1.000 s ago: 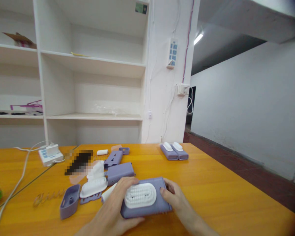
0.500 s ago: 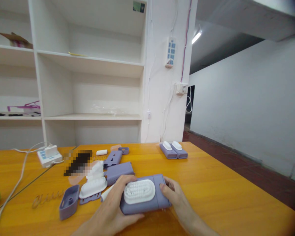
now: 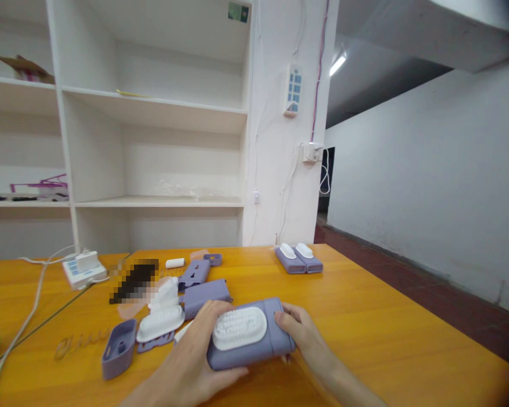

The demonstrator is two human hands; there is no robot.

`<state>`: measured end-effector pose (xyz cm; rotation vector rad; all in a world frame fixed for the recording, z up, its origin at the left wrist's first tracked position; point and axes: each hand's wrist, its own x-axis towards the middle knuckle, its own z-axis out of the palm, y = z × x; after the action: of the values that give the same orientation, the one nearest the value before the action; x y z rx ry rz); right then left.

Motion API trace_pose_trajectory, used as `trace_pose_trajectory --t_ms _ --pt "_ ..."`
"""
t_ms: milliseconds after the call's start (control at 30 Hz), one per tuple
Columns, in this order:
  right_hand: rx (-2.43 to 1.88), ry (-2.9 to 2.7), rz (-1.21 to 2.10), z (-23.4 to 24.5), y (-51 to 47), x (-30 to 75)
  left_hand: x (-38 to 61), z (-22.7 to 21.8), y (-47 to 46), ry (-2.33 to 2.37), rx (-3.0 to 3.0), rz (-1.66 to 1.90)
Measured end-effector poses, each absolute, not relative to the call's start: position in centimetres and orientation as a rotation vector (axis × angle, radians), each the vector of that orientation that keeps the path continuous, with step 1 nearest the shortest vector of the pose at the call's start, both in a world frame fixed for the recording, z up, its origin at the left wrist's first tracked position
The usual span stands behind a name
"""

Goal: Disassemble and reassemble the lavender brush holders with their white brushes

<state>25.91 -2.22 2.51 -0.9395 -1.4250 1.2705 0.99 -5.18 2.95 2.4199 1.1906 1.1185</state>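
Note:
Both my hands grip a purple brush body [image 3: 275,339] with a white bristle pad [image 3: 239,328] on top, held just above the orange table [image 3: 390,333]. My left hand [image 3: 195,356] wraps its left end, thumb underneath. My right hand [image 3: 299,333] clasps its right end with curled fingers.
Loose purple shells [image 3: 119,347] and white bristle pads [image 3: 161,322] lie to the left. Two finished brushes [image 3: 299,260] sit at the far edge. A white power strip [image 3: 83,268] with a cable lies at back left, below white shelves [image 3: 161,113]. Springs [image 3: 78,341] lie by the shells.
The brush in my hands has shifted slightly left and tilted a little; my grip stays the same. The camera view has drifted a touch.

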Motion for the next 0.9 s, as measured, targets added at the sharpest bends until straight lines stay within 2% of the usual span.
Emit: trace_pose_trajectory --t_ms 500,900 --pt "-1.018 -1.367 1.222 1.1 -1.7 26.4 0.8 3.8 -5.4 1.237 2.359 1.058" --pt "-1.006 -1.271 1.304 0.7 0.0 28.6 0.2 3.4 -5.6 1.277 2.386 1.081"
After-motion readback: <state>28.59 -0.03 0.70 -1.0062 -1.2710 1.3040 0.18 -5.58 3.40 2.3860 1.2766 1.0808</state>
